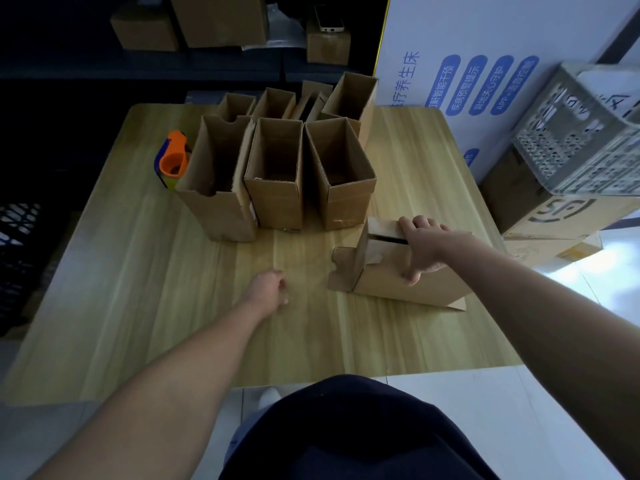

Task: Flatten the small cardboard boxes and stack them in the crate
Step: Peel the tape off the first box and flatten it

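Our right hand (420, 251) grips a small brown cardboard box (384, 275) that lies on its side at the right of the pale wooden tabletop (138, 289). The fingers (417, 221) curl over its upper far edge and the thumb (412, 279) presses its near face, so the box sits directly under the palm. One end flap (341, 268) sticks out to the left of it.

Our left hand (268, 287) is low over the bare wood, well apart from that box. Its fingers are loosely curled and hold nothing, and we cannot tell whether it touches the surface.

Behind both hands stands a cluster of upright brown cardboard boxes (275, 174), open at the top and packed side by side in two rows. An orange and blue tape dispenser (173, 159) rests just beside the leftmost one.

Off the tabletop to the right, a grey perforated plastic crate (581, 143) sits on a large printed cardboard carton (540, 213), well apart from the gripped box. A white board with blue labels (433, 46) stands behind them. Dark shelving (138, 65) carrying more cartons (221, 19) fills the back of the room.
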Demonstrator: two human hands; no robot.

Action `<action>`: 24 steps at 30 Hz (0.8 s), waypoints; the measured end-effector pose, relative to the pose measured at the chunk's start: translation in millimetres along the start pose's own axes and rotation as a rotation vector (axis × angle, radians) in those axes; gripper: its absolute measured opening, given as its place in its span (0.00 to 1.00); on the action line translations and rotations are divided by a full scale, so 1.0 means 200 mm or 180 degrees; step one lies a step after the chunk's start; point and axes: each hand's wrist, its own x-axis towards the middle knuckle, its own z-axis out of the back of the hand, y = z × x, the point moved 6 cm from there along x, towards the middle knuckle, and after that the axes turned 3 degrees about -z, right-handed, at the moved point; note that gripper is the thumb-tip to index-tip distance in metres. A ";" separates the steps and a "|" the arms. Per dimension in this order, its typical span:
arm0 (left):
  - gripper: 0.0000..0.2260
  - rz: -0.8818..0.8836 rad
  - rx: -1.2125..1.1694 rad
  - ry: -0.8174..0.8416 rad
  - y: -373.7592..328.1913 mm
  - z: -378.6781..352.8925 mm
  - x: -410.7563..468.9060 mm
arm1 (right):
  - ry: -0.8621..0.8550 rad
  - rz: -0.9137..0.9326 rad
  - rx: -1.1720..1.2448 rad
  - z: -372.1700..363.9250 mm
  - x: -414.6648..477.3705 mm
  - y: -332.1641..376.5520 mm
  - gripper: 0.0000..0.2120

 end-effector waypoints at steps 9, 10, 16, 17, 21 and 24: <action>0.51 0.0440 -0.0688 0.0282 0.00 -0.04 -0.02 | -0.0034 0.0027 0.0004 0.00 0.00 0.03 0.57; 0.49 0.0413 -0.0753 0.0238 -0.01 -0.04 -0.02 | -0.0031 0.0035 0.0007 0.00 0.00 0.04 0.57; 0.22 0.0978 -0.1512 -0.0605 0.12 0.07 -0.03 | -0.0025 0.0018 -0.0014 0.01 -0.01 0.05 0.57; 0.17 0.1132 -0.1414 -0.0693 0.15 0.08 -0.03 | -0.0020 0.0020 -0.0014 0.01 -0.01 0.05 0.57; 0.04 0.1260 -0.1429 -0.0788 0.21 0.07 -0.06 | -0.0060 0.0041 -0.0011 0.00 0.00 0.05 0.57; 0.03 0.1244 -0.1167 -0.0855 0.19 0.10 -0.08 | -0.0065 0.0047 0.0022 0.00 0.00 0.05 0.57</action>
